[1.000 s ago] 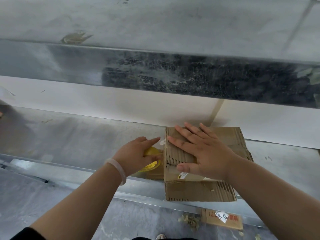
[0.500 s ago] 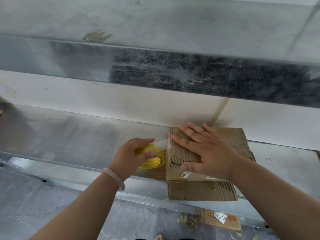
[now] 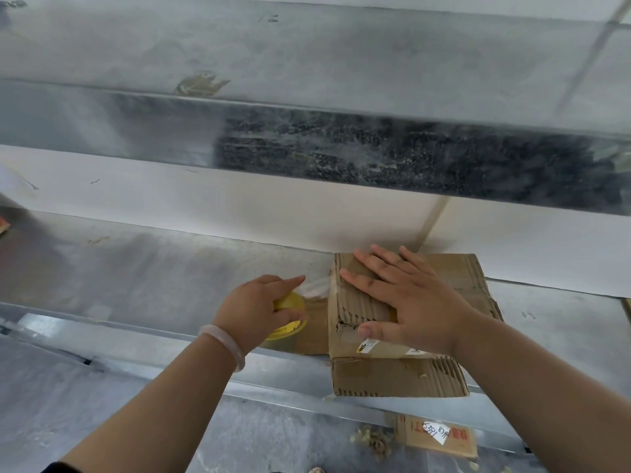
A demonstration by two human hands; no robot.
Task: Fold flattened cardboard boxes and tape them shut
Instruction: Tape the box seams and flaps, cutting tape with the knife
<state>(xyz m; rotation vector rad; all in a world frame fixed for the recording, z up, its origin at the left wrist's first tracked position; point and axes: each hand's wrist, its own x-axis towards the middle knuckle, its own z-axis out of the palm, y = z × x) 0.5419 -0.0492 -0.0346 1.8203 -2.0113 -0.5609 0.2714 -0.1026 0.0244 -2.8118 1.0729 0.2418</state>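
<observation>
The cardboard box [image 3: 403, 339] sits on the desk [image 3: 143, 278] at its near edge, overhanging it. Left of the box lies the tape roll [image 3: 288, 317] under the left hand [image 3: 254, 310]; the right hand [image 3: 409, 302] lies on top of the box.

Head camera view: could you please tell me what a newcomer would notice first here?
A worn cardboard box sits right of centre on the metal ledge, the right hand flat on its top. Beside it, the left hand grips a yellow tape roll, clear tape stretched to the box.

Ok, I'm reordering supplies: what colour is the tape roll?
Yellow: the tape roll in the left hand, head view.
</observation>
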